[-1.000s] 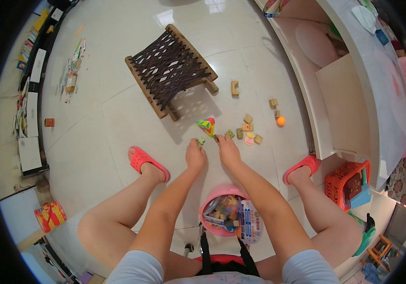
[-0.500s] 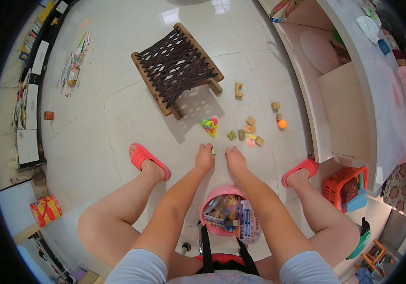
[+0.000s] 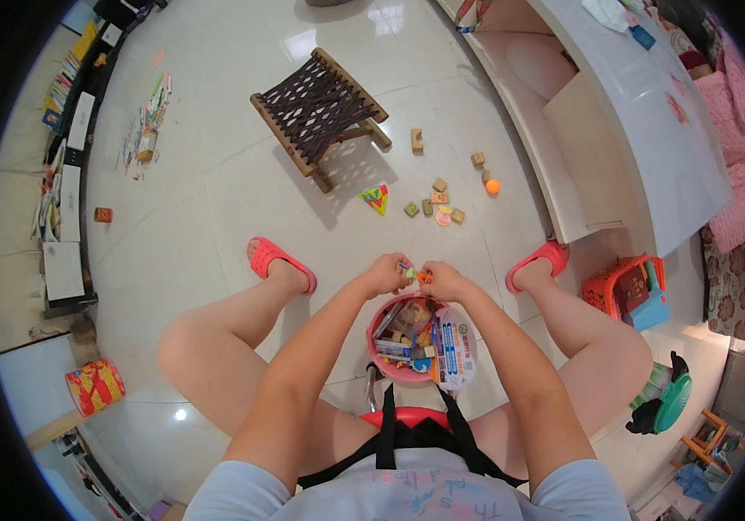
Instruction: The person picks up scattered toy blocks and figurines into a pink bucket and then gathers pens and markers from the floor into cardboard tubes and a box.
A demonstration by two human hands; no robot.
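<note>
Between my knees stands a pink bucket [image 3: 376,333] full of colourful toys and booklets. Just above its far rim, my left hand [image 3: 386,274] and my right hand [image 3: 445,280] meet, each pinching small colourful blocks [image 3: 414,273] between the fingertips. Several wooden blocks [image 3: 435,204] and a multicoloured triangle piece [image 3: 376,199] lie scattered on the tiled floor farther ahead, beyond my hands. An orange ball [image 3: 492,186] rests beside them.
A woven wooden stool [image 3: 318,113] stands ahead on the floor. My feet wear pink sandals [image 3: 275,260]. A white cabinet [image 3: 615,139] runs along the right, with an orange basket [image 3: 626,286] at its base. Books line the left wall, and a patterned tin [image 3: 94,385] sits at the lower left.
Both hands have pulled back from the scattered blocks on the floor toward the bucket, now carrying small blocks. The head view has tilted slightly.
</note>
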